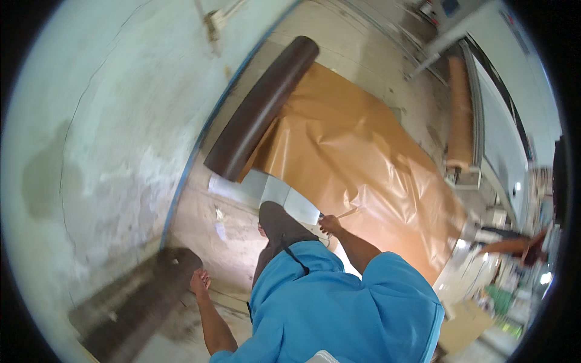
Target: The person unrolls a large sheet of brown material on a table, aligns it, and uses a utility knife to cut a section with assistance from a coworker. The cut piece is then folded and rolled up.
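My right hand [328, 225] is closed at the near edge of a large tan sheet [363, 145] spread over the floor. A small dark thing shows at its fingertips, too small to name. A dark brown roll [266, 109] lies along the sheet's left side, seemingly joined to it. My left hand [201, 281] hangs out to the left with loosely bent fingers and nothing visible in it. Nearest to it is another dark roll [139, 302], blurred, by the wall. My knee, in dark trousers, is bent between the two hands.
A pale wall [121, 121] with a blue strip at its foot runs along the left. Whitish sheets [290, 202] lie by my knee. At the right a tan roll [459, 115] rests beside a long frame. Clutter and a cardboard piece [463, 327] lie at lower right.
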`<state>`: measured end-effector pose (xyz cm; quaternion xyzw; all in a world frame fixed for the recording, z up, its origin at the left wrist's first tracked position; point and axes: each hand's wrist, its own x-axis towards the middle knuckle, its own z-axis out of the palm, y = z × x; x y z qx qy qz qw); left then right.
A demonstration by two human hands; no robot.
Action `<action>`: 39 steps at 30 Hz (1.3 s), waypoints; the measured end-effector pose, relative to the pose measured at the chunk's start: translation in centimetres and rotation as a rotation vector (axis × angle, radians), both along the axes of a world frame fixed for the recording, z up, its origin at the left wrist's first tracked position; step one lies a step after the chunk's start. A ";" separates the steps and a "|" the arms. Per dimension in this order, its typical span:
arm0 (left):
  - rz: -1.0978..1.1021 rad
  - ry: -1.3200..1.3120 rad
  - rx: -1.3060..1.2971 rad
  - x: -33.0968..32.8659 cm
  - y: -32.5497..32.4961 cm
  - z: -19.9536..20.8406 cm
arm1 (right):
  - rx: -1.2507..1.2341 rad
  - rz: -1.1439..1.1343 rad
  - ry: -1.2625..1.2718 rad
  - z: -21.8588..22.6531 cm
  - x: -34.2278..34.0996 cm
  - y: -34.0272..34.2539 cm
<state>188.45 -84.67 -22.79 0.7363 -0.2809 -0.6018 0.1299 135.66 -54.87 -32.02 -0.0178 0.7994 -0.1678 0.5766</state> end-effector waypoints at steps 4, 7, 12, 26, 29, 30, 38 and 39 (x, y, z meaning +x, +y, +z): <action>-0.201 0.083 -0.115 -8.2 -15.3 2.1 | 0.059 -0.217 -0.025 -2.1 4.3 -3.2; -0.490 0.002 -0.130 -15.5 -22.7 2.6 | 0.112 -0.119 0.125 -4.9 4.6 -7.7; -0.913 -0.111 -0.012 -23.3 -29.6 1.1 | -0.101 -0.764 0.237 -6.6 1.9 -20.7; -1.245 -0.153 0.158 -37.2 -44.7 -8.8 | -0.551 -1.373 0.000 1.4 3.6 -34.5; -1.285 -0.240 0.263 -37.9 -46.5 -14.9 | -0.417 -1.459 0.005 -3.6 8.4 -37.0; -1.301 -0.269 0.264 -37.8 -47.1 -16.7 | -0.340 -1.474 -0.007 -5.7 10.3 -37.9; -0.838 -0.297 0.488 -34.8 -47.0 -28.8 | -0.070 -1.544 -0.148 -29.1 15.6 -43.2; -0.728 -0.265 0.511 -34.4 -46.2 -30.7 | -0.145 -1.570 -0.177 -32.9 14.7 -43.1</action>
